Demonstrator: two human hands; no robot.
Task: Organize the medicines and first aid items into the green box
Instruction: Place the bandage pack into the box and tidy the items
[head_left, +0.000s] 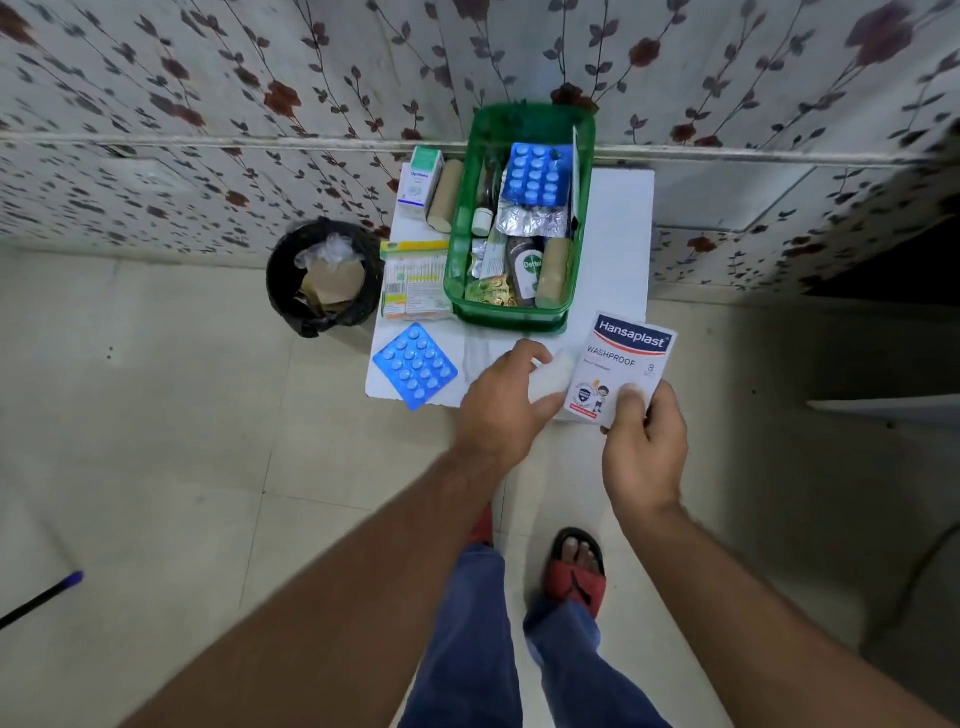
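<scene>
White and red, the Hansaplast packet is sitting pinched between thumb and fingers of the right hand. The left hand is hovering beside it, loosely curled around something pale and blurred. Just beyond, the green box is standing on the white table, already holding blister strips and a Dettol bottle. A blue blister pack is lying left of the hands.

A single head-worn wide-angle camera looks steeply down from standing height onto a small white tabletop, the floor and a near wall.
</scene>
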